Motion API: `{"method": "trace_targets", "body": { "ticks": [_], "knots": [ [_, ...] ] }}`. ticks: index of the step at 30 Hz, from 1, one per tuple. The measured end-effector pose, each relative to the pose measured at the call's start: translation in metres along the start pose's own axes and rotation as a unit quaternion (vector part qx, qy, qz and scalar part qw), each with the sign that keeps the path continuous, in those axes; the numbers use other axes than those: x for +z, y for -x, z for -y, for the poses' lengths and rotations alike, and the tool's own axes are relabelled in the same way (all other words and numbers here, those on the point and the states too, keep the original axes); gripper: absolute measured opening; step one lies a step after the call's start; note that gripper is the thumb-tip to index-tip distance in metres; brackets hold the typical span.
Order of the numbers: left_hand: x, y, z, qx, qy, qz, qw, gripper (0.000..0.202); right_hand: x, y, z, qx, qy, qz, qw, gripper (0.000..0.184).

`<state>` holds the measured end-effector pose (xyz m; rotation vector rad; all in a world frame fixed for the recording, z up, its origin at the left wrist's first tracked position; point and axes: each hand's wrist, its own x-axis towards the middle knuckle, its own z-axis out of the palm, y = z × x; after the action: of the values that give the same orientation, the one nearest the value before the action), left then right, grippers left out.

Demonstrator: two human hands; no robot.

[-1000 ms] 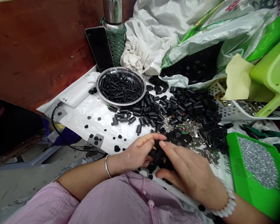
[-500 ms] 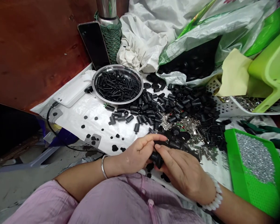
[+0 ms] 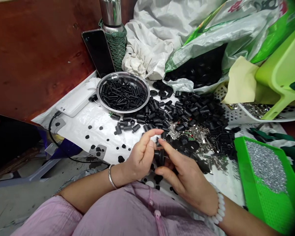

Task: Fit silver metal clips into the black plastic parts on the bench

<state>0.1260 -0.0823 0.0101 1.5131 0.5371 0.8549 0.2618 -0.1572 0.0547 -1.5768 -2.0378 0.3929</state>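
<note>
the black part [image 3: 159, 156] sits just right of the left hand [image 3: 141, 156], whose curled fingers grip it; the right hand [image 3: 186, 178] pinches it between thumb and forefinger.

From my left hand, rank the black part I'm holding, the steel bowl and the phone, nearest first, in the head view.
1. The black part, in the grip of the left hand, just to its right.
2. The steel bowl, ahead on the white sheet.
3. The phone, leaning at the back wall.
</note>
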Motion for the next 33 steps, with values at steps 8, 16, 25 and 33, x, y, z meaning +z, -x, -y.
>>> {"method": "trace_targets", "body": {
  "ticks": [8, 16, 25, 33],
  "knots": [
    [-0.003, 0.001, -0.002, 0.136, -0.166, 0.044, 0.976, 0.040, -0.001, 0.007, -0.008, -0.011, -0.063, 0.005, 0.998, 0.046],
    [0.001, 0.003, -0.004, 0.101, -0.143, 0.077, 0.981, 0.038, 0.003, 0.012, -0.011, -0.100, 0.019, -0.035, 0.994, 0.049],
    [-0.017, -0.012, 0.002, 0.274, -0.299, 0.090, 0.909, 0.032, 0.001, 0.006, 0.002, 0.207, -0.340, 0.105, 0.911, 0.025],
    [-0.010, -0.017, -0.014, 0.143, -0.084, 0.062, 0.984, 0.034, -0.007, -0.005, -0.003, 0.129, -0.288, 0.006, 0.949, 0.040]
  ]
}}
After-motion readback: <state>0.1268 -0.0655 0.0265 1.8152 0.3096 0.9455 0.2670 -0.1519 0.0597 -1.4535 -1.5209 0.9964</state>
